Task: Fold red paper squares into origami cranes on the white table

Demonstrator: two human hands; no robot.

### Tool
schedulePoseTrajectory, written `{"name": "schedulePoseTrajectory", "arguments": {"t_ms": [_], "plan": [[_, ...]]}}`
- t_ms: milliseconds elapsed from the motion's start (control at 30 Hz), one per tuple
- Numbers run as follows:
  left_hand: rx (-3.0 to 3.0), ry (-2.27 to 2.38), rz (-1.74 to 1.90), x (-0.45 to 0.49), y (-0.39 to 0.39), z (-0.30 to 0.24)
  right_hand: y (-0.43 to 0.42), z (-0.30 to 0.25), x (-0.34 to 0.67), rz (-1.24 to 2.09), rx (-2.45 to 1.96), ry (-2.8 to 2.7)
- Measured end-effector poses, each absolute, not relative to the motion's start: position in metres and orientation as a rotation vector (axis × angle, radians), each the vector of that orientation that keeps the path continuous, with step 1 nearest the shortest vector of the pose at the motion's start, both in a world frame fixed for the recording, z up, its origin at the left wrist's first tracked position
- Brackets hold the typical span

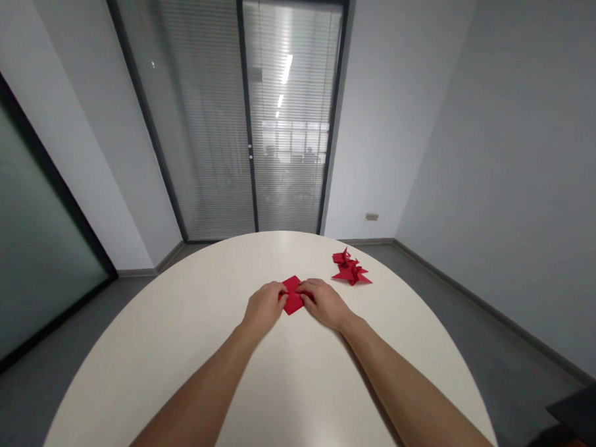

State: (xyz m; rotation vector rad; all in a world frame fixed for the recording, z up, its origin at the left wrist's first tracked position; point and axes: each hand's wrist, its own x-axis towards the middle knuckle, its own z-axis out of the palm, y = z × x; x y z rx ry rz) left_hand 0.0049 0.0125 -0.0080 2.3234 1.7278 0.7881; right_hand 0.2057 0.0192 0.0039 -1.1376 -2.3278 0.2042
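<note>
A small folded piece of red paper [294,304] lies on the white round table [193,320], in front of me. At its left side my left hand [265,307] is closed, thumb and fingers pinching the paper's edge. My right hand [326,302] grips the opposite side in the same way, thumb below and fingers above. The paper's top and bottom corners show between the hands; its side edges are hidden under my fingers. Several folded red paper figures [350,271] with pointed tips sit in a cluster to the right, beyond my right hand and apart from it.
The table's curved far edge [273,234] faces a glass door with blinds [214,122]. A plain wall [523,174] runs along the right. At the lower right corner is a dark object [590,412], partly out of view.
</note>
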Motion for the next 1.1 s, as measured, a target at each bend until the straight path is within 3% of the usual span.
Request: {"name": "schedulePoseTrajectory", "arguments": {"t_ms": [600, 1100], "plan": [[2.589, 1.511, 0.752, 0.007, 0.004, 0.006, 0.018, 0.003, 0.206, 0.133, -1.227, -2.343], [2.693, 1.622, 0.617, 0.009, 0.001, 0.012, 0.017, 0.007, 0.206, 0.113, -1.205, -2.335]]}}
